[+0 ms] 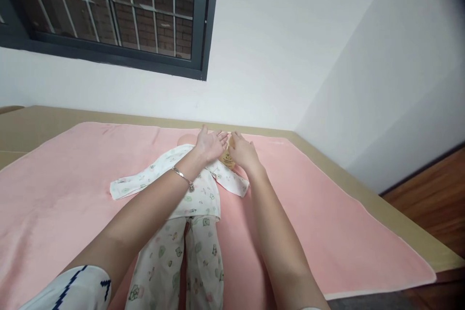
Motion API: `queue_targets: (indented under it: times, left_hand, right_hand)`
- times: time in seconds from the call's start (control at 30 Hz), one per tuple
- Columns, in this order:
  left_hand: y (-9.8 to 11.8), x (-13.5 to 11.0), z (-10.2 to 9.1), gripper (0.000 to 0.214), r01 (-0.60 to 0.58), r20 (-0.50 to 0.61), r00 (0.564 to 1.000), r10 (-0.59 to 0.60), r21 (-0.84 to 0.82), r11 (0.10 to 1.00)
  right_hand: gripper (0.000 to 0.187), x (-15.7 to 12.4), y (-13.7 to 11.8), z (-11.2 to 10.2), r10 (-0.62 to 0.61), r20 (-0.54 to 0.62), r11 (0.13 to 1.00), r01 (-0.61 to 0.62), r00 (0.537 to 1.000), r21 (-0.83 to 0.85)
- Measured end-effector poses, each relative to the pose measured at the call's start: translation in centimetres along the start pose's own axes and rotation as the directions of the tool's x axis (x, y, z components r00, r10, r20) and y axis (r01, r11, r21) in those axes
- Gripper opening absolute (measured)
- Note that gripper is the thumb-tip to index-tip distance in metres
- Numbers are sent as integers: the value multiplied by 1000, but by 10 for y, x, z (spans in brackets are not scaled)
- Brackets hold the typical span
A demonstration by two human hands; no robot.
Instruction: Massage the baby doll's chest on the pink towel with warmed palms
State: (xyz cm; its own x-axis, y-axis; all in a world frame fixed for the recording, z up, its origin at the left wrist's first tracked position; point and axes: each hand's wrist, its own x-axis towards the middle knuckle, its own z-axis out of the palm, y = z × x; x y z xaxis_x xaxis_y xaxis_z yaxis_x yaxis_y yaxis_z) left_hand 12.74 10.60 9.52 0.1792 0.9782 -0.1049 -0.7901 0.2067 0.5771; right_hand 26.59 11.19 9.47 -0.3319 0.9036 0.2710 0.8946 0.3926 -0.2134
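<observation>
My left hand (212, 145) is open, palm turned up and fingers stretched to the right, above the collar of a small pajama top (198, 198). A bracelet (183, 178) circles that wrist. Close beside it, my right hand (244, 151) curls around a small yellow-tan container with dark print (227, 159), partly covered by the fingers. The white top has little green prints and lies with its sleeves spread. Matching pajama pants (203, 261) lie below it, toward me. A pale rounded shape (186, 139) shows beyond the collar, mostly hidden.
Everything lies on a pink blanket (312, 232) over a tan surface (54, 118). A white wall (261, 58) rises behind, with a barred, dark-framed window (119, 9) at upper left. Brown wood panelling (436, 198) stands at the right.
</observation>
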Motion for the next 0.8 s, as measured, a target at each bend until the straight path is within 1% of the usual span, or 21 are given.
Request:
queue_targets:
  times: [0.13, 0.2, 0.27, 0.3, 0.37, 0.43, 0.47, 0.5, 0.53, 0.6, 0.63, 0.7, 0.73, 0.8]
  left_hand:
    - [3, -22, -12, 79, -10, 32, 999, 10, 24, 1000]
    - [6, -39, -19, 79, -2, 40, 999, 0, 48, 999]
    - [8, -60, -24, 77, 12, 25, 1000, -13, 59, 998]
    - [10, -71, -24, 75, 12, 11, 1000, -13, 53, 999]
    - [15, -93, -23, 72, 0, 12, 1000, 0, 20, 1000]
    - [23, -114, -17, 72, -10, 65, 998, 12, -19, 1000]
    - [29, -123, -13, 71, -10, 93, 996, 13, -30, 1000]
    - [35, -133, -10, 71, -10, 104, 995, 13, -32, 999]
    - [40, -141, -6, 71, -13, 92, 996, 15, -24, 1000]
    - [49, -157, 0, 71, -41, 37, 999, 41, 14, 999]
    - [50, -164, 2, 71, -71, 16, 997, 70, 44, 996]
    - [46, -179, 6, 68, -180, 26, 984, 178, 121, 976]
    - [40, -187, 7, 65, -254, 59, 967, 247, 174, 952]
    - [23, -205, 8, 58, -408, 161, 913, 375, 323, 854]
  right_hand:
    - [59, -1, -5, 1, 33, -25, 999, -33, 999, -23]
    - [61, -1, -10, 2, 58, -23, 997, -59, 998, -45]
    - [59, -4, -21, 3, 47, -30, 998, -49, 998, -47]
    - [57, -7, -31, 5, 16, -36, 1000, -17, 999, -19]
    - [54, -17, -55, 8, -94, -50, 990, 99, 994, 99]
    - [57, -35, -83, 12, -208, -80, 945, 221, 975, 239]
    - [59, -46, -98, 14, -260, -106, 919, 280, 960, 279]
    - [62, -59, -111, 14, -285, -150, 904, 317, 947, 286]
    - [63, -71, -122, 13, -312, -194, 892, 357, 930, 277]
    - [67, -95, -138, 7, -463, -182, 824, 497, 867, 272]
    - [72, -105, -142, 2, -530, -168, 781, 556, 831, 285]
    - [80, -122, -147, -11, -624, -176, 686, 642, 761, 342]
    - [82, -129, -148, -18, -646, -199, 641, 665, 737, 383]
    - [82, -141, -146, -31, -647, -260, 565, 679, 717, 469]
